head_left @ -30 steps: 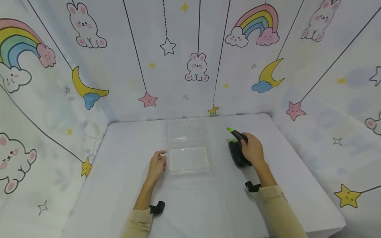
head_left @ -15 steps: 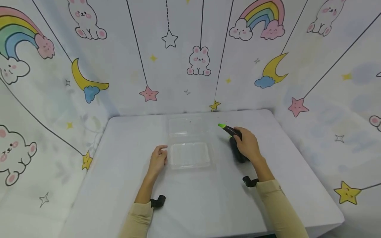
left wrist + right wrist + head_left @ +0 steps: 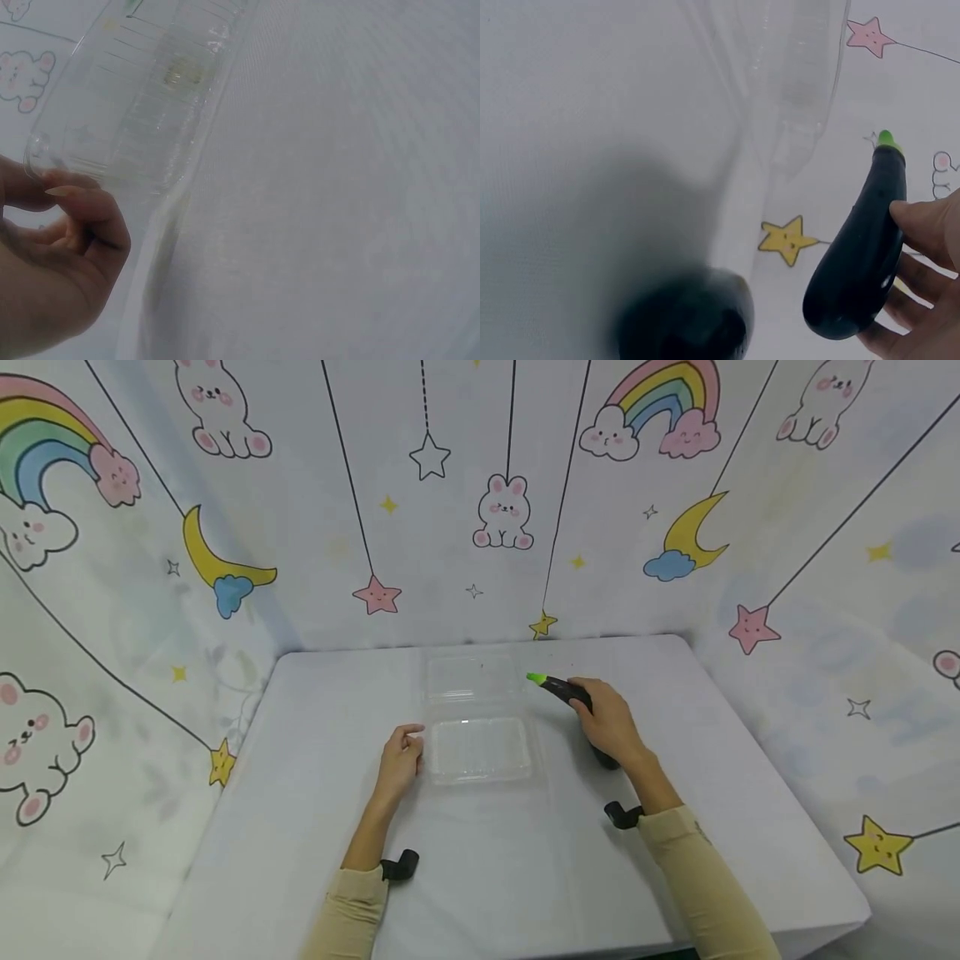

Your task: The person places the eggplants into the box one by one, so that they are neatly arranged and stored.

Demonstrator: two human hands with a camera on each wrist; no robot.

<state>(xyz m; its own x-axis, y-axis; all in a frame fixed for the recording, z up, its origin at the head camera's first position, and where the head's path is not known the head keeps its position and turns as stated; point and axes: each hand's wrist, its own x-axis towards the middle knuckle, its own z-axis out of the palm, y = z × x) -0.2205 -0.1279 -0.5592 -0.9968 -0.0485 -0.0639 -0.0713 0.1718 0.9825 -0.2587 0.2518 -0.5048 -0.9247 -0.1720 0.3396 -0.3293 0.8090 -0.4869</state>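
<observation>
With its thumb and fingers, my right hand (image 3: 615,722) grips a dark eggplant (image 3: 558,687) above the table, its bright green stem end pointing left. The right wrist view shows that eggplant whole, the thumb on one side and fingers on the other. Below the hand lies another dark eggplant (image 3: 606,758), mostly hidden; its rounded end (image 3: 690,319) is blurred in the right wrist view. My left hand (image 3: 397,764), fingers bent, pinches the left edge of a clear plastic container (image 3: 483,781). The container's lid (image 3: 472,678) is folded back, away from me.
A white cloth covers the table (image 3: 480,877). Behind it and at both sides hang white cloth walls (image 3: 315,535) printed with rabbits, stars and rainbows. Each wrist carries a small black camera mount (image 3: 401,865).
My right hand has lifted the eggplant off the pile and moved it left towards the container. My left hand stays at the container's edge. The head view has tilted slightly downward.
</observation>
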